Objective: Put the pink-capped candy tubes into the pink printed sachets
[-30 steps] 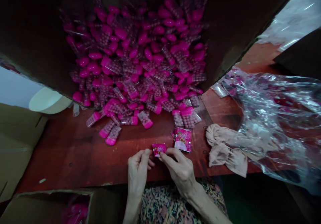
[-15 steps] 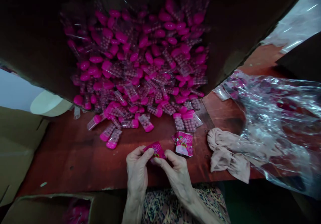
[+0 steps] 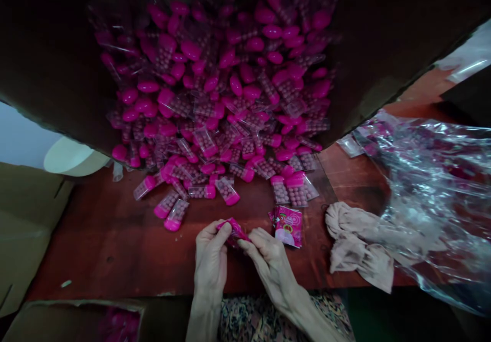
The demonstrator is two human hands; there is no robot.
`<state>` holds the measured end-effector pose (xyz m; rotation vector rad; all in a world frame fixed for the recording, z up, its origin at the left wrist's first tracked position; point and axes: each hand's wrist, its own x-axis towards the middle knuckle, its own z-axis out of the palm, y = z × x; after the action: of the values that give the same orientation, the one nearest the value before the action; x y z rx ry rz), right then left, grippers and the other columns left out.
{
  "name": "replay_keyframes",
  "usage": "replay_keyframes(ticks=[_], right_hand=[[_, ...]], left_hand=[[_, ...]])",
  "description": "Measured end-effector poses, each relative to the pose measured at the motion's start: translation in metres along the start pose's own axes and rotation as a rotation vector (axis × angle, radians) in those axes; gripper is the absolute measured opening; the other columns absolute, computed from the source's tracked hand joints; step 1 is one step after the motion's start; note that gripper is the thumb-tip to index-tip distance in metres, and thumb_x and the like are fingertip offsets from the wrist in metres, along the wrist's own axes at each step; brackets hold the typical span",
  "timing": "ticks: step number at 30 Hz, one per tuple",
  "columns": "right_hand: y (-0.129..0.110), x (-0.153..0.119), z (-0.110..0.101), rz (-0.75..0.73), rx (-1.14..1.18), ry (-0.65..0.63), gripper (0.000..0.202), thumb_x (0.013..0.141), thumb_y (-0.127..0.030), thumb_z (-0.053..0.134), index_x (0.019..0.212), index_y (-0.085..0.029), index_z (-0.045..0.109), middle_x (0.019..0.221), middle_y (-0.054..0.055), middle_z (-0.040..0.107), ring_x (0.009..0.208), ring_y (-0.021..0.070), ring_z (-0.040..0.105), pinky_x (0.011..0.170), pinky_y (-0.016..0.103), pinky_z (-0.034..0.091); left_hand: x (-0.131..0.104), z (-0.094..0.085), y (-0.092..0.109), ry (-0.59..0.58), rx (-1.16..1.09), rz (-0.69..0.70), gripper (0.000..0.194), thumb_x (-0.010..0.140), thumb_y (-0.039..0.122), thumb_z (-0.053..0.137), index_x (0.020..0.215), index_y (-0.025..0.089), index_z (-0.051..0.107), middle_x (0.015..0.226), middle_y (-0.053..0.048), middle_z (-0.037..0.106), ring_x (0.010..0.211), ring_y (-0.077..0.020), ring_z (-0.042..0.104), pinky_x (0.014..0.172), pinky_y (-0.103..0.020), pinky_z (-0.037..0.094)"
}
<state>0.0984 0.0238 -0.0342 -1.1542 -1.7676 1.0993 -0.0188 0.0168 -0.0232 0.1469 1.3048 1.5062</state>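
Between my two hands is a small pink printed packet (image 3: 232, 231), bent and partly covered by fingers. My left hand (image 3: 210, 254) pinches its left side between thumb and fingers. On the other side, my right hand (image 3: 268, 257) has its thumb and fingers closed on the packet's right edge. Just beyond my right hand lies a short stack of flat pink printed packets (image 3: 289, 226). Clear containers of small pink balls with bright pink caps (image 3: 177, 214) lie loose beyond my left hand. What is inside the held packet cannot be made out.
A big pile of the same capped containers (image 3: 215, 96) spills from a dark carton (image 3: 368, 50). To the right are a beige cloth (image 3: 356, 240) and a clear plastic bag (image 3: 441, 204). A white bowl (image 3: 72, 158) stands left; an open box (image 3: 82, 316) sits below the table edge.
The packet was spread flat with its print facing up; now it is bent and tilted between my fingers. My right hand has turned slightly. The view has shifted a little.
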Motion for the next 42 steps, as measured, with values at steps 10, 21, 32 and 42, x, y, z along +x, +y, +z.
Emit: replay_keyframes(ticks=[10, 21, 32, 42], right_hand=[[-0.012, 0.011, 0.012, 0.134, 0.089, 0.004, 0.030, 0.090, -0.028, 0.047, 0.063, -0.017, 0.054, 0.062, -0.002, 0.050, 0.056, 0.0114, 0.049, 0.053, 0.021, 0.039], [-0.019, 0.024, 0.025, 0.066, -0.096, -0.081, 0.042, 0.096, -0.034, 0.033, 0.059, -0.019, 0.047, 0.055, -0.003, 0.046, 0.050, 0.0097, 0.045, 0.048, 0.021, 0.036], [-0.014, 0.055, 0.015, -0.094, -0.336, 0.007, 0.020, 0.090, -0.031, 0.048, 0.101, -0.020, 0.061, 0.092, 0.008, 0.064, 0.083, 0.0205, 0.063, 0.072, 0.030, 0.048], [-0.010, 0.091, 0.034, -0.011, -0.686, -0.047, 0.040, 0.084, -0.015, 0.052, 0.123, -0.012, 0.048, 0.112, 0.021, 0.055, 0.094, 0.0322, 0.058, 0.065, 0.038, 0.049]], left_hand=[[0.000, -0.005, -0.001, 0.133, 0.107, 0.134, 0.015, 0.059, 0.027, 0.077, 0.062, 0.015, 0.069, 0.057, 0.001, 0.065, 0.055, -0.0088, 0.054, 0.057, -0.019, 0.044], [0.003, -0.018, 0.012, 0.058, 0.033, 0.088, 0.027, 0.056, 0.025, 0.079, 0.080, 0.014, 0.070, 0.074, -0.003, 0.070, 0.068, -0.0116, 0.060, 0.067, -0.021, 0.047], [0.005, -0.020, 0.022, 0.194, -0.219, -0.003, 0.021, 0.057, 0.022, 0.080, 0.074, 0.015, 0.070, 0.074, -0.002, 0.072, 0.067, -0.0118, 0.063, 0.067, -0.023, 0.050], [0.005, -0.020, 0.033, 0.248, -0.393, -0.066, 0.014, 0.060, 0.014, 0.077, 0.068, 0.017, 0.067, 0.065, 0.002, 0.070, 0.059, -0.0116, 0.064, 0.060, -0.023, 0.053]])
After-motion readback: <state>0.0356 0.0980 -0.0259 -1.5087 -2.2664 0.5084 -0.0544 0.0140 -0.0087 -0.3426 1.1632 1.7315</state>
